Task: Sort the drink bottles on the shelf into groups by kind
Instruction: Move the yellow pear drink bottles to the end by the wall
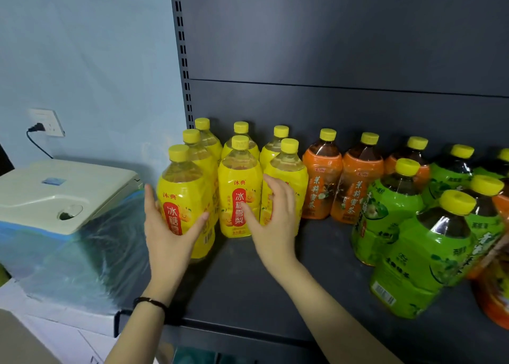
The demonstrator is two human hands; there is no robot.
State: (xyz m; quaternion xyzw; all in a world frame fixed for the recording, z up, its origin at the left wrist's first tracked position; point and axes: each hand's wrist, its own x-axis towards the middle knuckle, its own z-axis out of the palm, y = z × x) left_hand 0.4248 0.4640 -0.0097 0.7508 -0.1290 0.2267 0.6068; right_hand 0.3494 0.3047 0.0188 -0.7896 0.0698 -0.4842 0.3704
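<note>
Several yellow-labelled bottles stand in a cluster at the left end of the dark shelf [275, 286]. My left hand [168, 234] wraps the front-left yellow bottle [187, 182], fingers on its left side and thumb on its right. My right hand [275, 220] is spread open, its fingers against the front-right yellow bottle [289, 176] and its thumb by the middle yellow bottle [239, 187]. Three orange-labelled bottles [321, 182] stand in a row to the right. Several green-labelled bottles [391, 206] crowd the right end. An orange bottle [493, 294] lies among them at the frame edge.
A white machine [60, 190] wrapped in clear plastic sits left of the shelf, close to my left hand. A plugged wall socket [46, 122] is behind it. The slotted shelf upright [181, 47] rises behind the yellow bottles. Bare shelf surface lies in front of the orange bottles.
</note>
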